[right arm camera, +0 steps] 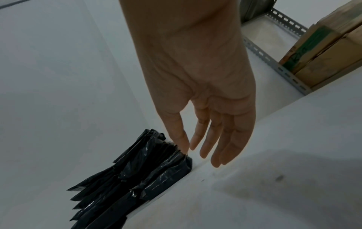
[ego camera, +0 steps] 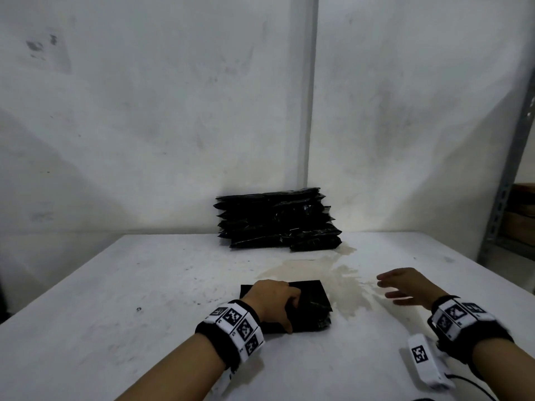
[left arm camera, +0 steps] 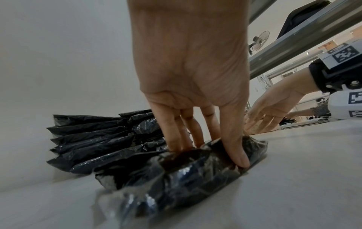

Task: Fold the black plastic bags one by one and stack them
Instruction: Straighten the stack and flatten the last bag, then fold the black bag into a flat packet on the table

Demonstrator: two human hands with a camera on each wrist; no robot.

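A folded black plastic bag [ego camera: 314,302] lies on the white table [ego camera: 115,299] in front of me. My left hand [ego camera: 292,311] grips it, fingers dug into its top and thumb against its near edge. The left wrist view shows the fingers [left arm camera: 176,131] sunk into the crinkled bag [left arm camera: 186,178]. My right hand [ego camera: 405,285] hovers to the right of the bag with straight fingers and holds nothing. A tall stack of folded black bags [ego camera: 278,218] stands against the wall at the table's far edge. In the right wrist view the open right hand [right arm camera: 205,147] points toward that stack [right arm camera: 137,170].
A brownish stain [ego camera: 333,273] spreads over the table between the stack and the hands. A grey metal shelf post [ego camera: 503,169] rises at the right, with cardboard boxes [right arm camera: 323,54] on the rack. White walls close off the back.
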